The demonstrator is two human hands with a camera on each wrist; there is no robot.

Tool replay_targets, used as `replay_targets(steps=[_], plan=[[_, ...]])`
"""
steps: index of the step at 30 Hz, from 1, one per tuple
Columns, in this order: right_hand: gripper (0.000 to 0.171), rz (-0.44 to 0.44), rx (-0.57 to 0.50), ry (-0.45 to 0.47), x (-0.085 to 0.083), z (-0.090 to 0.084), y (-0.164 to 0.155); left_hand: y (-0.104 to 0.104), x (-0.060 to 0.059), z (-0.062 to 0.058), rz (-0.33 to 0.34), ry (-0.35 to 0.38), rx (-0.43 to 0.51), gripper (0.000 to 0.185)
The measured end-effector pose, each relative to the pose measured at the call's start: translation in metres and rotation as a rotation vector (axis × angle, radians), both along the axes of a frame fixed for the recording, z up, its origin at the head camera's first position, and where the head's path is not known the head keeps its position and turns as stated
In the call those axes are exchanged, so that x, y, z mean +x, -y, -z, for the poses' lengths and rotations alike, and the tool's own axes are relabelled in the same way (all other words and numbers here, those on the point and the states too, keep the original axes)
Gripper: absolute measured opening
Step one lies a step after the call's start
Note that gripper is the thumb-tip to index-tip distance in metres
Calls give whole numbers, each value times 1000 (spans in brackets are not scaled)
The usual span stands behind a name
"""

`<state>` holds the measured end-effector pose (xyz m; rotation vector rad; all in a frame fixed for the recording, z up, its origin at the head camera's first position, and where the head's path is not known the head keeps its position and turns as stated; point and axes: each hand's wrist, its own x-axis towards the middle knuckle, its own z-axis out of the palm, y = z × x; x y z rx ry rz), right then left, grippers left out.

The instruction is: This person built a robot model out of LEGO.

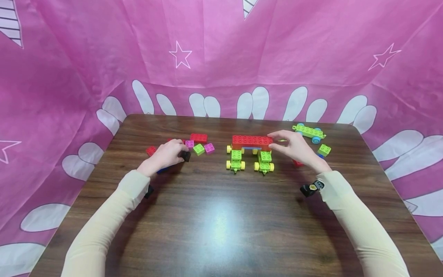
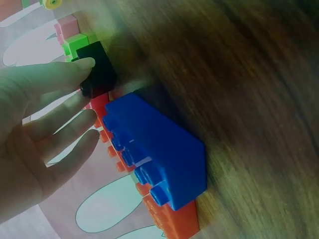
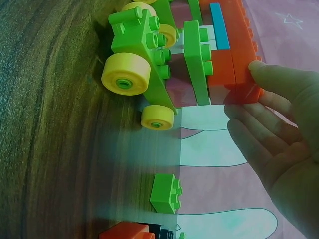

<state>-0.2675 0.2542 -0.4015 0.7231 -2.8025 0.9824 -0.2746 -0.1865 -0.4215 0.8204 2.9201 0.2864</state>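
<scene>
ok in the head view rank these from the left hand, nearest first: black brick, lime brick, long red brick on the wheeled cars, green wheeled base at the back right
1. black brick, at the left hand fingertips.
2. lime brick, just to its right.
3. long red brick, centre, atop the two cars, touched by the right hand.
4. green wheeled base, far back right.

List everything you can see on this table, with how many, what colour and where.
Table: one, dark wood, pink cloth behind.
Wheeled carts: two, green with yellow wheels, centre, under the long bricks.
Long bricks: red with a blue strip beneath, bridging both carts.
Third cart: one, green with blue wheels, far right.
Small green bricks: two, one left of centre, one at right.
Pink bricks: two, left of centre.
Loose red bricks: at least two, left.
Black brick: one, at left fingertips.
Blue brick: one, beneath left hand.
Left hand: pinches the black brick.
Right hand: touches the long bricks' end.
</scene>
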Motion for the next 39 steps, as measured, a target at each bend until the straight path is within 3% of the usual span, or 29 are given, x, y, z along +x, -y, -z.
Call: replay_targets(steps=[19,39], plan=[[38,-7,-20,11,-3,2,0,-1,0,1,-18,8,15,34],[39,2,-15,24,-1,1,-1,-8,-2,-22,17,-4,109,37]])
